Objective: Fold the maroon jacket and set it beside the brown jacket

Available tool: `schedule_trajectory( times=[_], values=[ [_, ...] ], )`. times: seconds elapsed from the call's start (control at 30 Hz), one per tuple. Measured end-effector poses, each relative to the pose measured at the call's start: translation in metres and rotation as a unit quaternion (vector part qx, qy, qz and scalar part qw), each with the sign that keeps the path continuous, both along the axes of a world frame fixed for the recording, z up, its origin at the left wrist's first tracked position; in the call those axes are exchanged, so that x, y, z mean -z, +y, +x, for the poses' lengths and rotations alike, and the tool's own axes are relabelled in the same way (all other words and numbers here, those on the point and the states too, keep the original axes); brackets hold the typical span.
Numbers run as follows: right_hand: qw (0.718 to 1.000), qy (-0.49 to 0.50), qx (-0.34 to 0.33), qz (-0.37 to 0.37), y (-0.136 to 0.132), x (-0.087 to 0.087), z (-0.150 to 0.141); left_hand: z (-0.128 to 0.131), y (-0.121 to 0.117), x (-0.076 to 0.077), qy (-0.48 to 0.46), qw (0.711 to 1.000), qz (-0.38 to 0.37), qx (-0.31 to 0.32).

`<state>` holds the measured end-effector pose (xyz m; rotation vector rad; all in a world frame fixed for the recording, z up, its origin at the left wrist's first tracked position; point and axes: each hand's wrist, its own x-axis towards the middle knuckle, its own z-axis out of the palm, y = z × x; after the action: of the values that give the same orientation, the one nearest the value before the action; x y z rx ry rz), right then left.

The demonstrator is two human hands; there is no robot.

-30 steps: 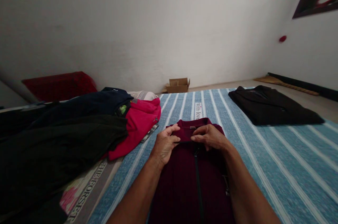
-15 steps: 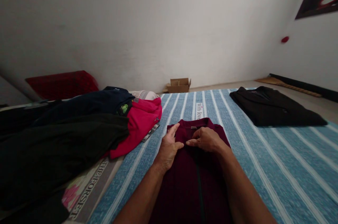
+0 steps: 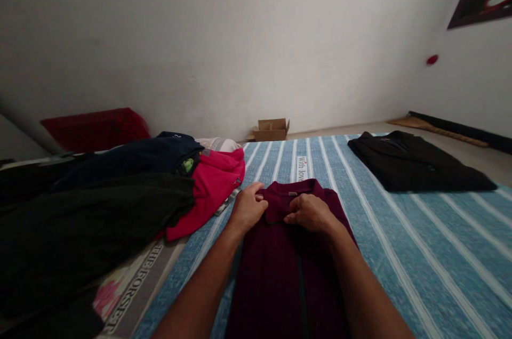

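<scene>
A maroon zip-up jacket [image 3: 269, 280] lies folded in front of me, its collar at the far end and a dark zip running down the front. My left hand [image 3: 247, 209] pinches the jacket's far left shoulder edge, thumb and fingers together beside the collar. On the collar's right side, my right hand [image 3: 311, 213] has its fingers closed on the front edge just below the neck opening. A small pale label shows inside the neck.
The striped blue bedsheet [image 3: 384, 232] spreads under the jacket. At right lies a folded black garment [image 3: 416, 166]. Dark clothes [image 3: 92, 222] and a pink garment [image 3: 216, 184] are heaped at left. A cardboard box [image 3: 272, 129] and a red object [image 3: 98, 129] stand by the wall.
My left hand has moved left and outward from the collar's front to the shoulder edge. My right hand stays at the collar, nearly in place.
</scene>
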<state>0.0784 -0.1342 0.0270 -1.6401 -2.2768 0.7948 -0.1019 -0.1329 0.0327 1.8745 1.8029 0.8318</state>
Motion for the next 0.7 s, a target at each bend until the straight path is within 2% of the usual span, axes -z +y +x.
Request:
schedule_trajectory(
  times=[0.07,0.13,0.2,0.27,0.37,0.43,0.5,0.53,0.63,0.7],
  values=[
    [1.0,0.001,-0.002,0.002,0.0,0.0,0.0,0.0,0.013,-0.012,0.155,0.986,0.062,0.028],
    [1.0,0.003,-0.002,0.0,0.0,0.0,0.0,0.005,0.025,-0.022,0.246,0.961,0.057,0.114],
    [1.0,0.006,-0.003,-0.004,0.0,0.0,0.001,0.012,0.036,-0.03,0.294,0.934,0.007,0.203],
    [1.0,0.009,-0.004,-0.005,0.0,0.0,0.001,0.021,0.044,-0.035,0.332,0.906,-0.039,0.261],
    [1.0,0.015,-0.006,0.0,0.0,0.0,0.002,0.029,0.049,-0.038,0.379,0.875,-0.067,0.293],
    [1.0,0.018,-0.008,0.0,0.0,0.001,0.002,0.03,0.05,-0.038,0.386,0.869,-0.068,0.302],
    [1.0,0.017,-0.007,-0.003,0.0,0.001,0.002,0.025,0.051,-0.036,0.36,0.879,-0.048,0.31],
    [1.0,0.015,-0.004,-0.004,0.0,0.001,0.002,0.02,0.053,-0.035,0.335,0.893,-0.028,0.3],
    [1.0,0.01,0.0,-0.01,0.001,0.001,0.001,0.002,0.063,-0.032,0.254,0.949,0.026,0.186],
    [1.0,0.005,-0.002,-0.013,0.001,0.0,0.0,-0.01,0.07,-0.029,0.216,0.971,0.016,0.104]
  ],
)
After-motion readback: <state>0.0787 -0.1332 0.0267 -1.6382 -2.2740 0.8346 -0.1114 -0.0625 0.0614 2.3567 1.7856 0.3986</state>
